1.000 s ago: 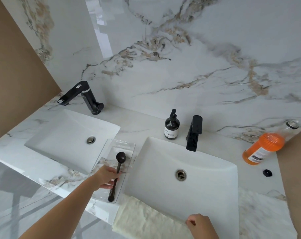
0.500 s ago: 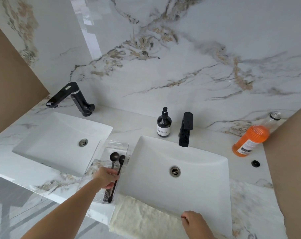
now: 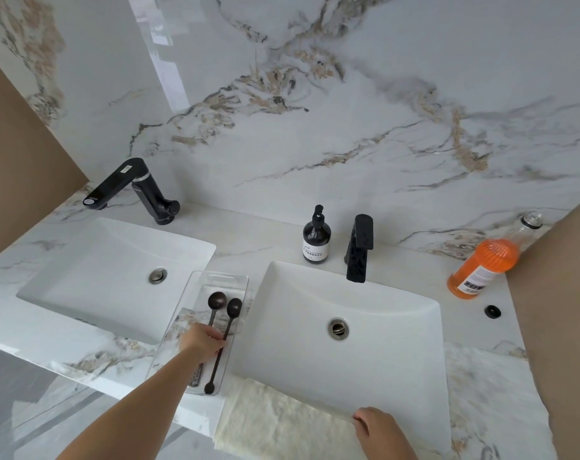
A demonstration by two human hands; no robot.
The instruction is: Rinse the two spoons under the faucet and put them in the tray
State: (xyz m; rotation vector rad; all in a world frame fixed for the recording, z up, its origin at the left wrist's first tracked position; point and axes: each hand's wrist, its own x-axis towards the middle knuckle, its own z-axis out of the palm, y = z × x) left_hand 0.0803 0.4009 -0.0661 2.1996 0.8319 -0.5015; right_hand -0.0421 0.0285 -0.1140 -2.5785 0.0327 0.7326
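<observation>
Two dark long-handled spoons lie side by side in a clear plastic tray point(image 3: 229, 279) on the counter between the two sinks. The left spoon point(image 3: 216, 300) and the right spoon point(image 3: 234, 307) have their bowls toward the wall. My left hand point(image 3: 203, 343) is over the middle of the tray, fingers curled on both handles; the left spoon's handle is hidden under it. The black faucet point(image 3: 358, 249) of the right sink point(image 3: 391, 298) runs no visible water. My right hand point(image 3: 378, 426) rests on that sink's front rim and holds nothing.
A dark pump bottle point(image 3: 316, 235) stands left of the faucet. An orange bottle point(image 3: 484, 267) leans at the far right, with a small black cap point(image 3: 492, 311) below it. A second sink point(image 3: 82, 260) and faucet point(image 3: 132, 187) are on the left. A cream towel point(image 3: 275, 423) lies at the counter's front edge.
One spoon showed in my left hand's grip over the tray; now two lie apart in it. My view shifted right then left. My right hand stayed on the sink rim.
</observation>
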